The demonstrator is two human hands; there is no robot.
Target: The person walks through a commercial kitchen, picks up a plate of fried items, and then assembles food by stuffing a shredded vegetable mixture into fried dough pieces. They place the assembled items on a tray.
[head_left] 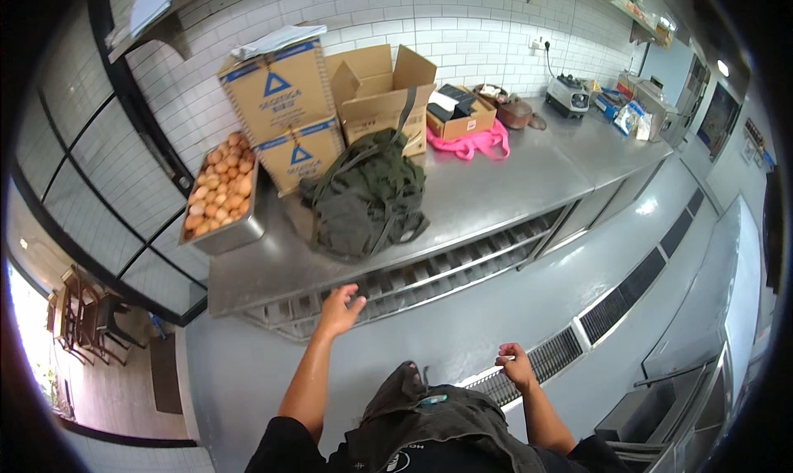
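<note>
My left hand (pixel 339 311) hovers just off the front edge of the steel counter (pixel 496 196), its fingers apart and nothing in it. Closest to it on the counter lies a dark green backpack (pixel 368 196), slumped, with its straps loose. My right hand (pixel 514 364) is out over the floor at my right side, fingers curled in; a small pale bit shows at the fingertips, too small to name. Against my front hangs dark grey cloth (pixel 446 415), like an apron, bunched at the top, with a small teal item on it. Neither hand touches the backpack.
A steel tub (pixel 231 240) heaped with brown eggs (pixel 221 184) stands at the counter's left end. Behind the backpack are stacked cartons (pixel 281 89) and an open carton (pixel 380 101). Further right come a pink bag (pixel 471 142), a brown pot (pixel 514 114) and a blender base (pixel 568 95). Drain grates (pixel 553 359) cross the floor.
</note>
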